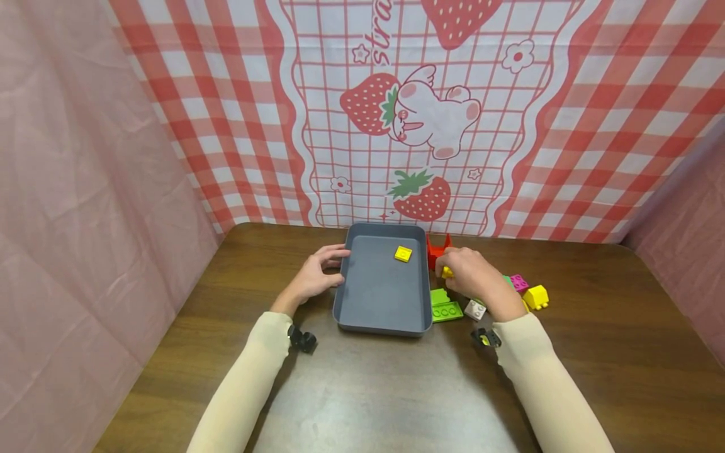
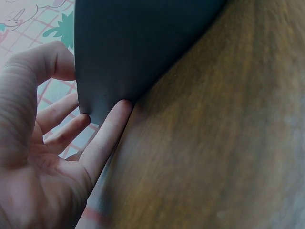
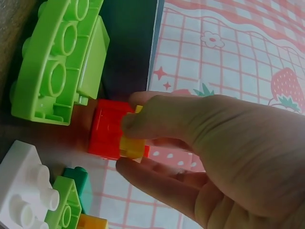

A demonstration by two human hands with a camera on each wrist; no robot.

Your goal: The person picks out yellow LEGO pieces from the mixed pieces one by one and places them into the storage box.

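A grey tray [image 1: 385,286] lies on the table with a yellow square tile [image 1: 403,253] inside, toward its far right. My left hand [image 1: 316,275] rests against the tray's left side, its fingertips touching the wall in the left wrist view. Right of the tray, my right hand [image 1: 469,274] pinches a small yellow toy brick [image 3: 132,147] between thumb and fingers. Just behind that brick is a red toy piece [image 3: 106,129], which stands beside the tray's far right side. The fingers partly cover the yellow brick.
Light green bricks [image 1: 446,311] lie along the tray's right side. A white brick [image 1: 475,309] sits below my right hand. Farther right are a magenta brick [image 1: 518,282] and a yellow brick [image 1: 535,296]. A patterned cloth [image 1: 430,126] hangs behind the table.
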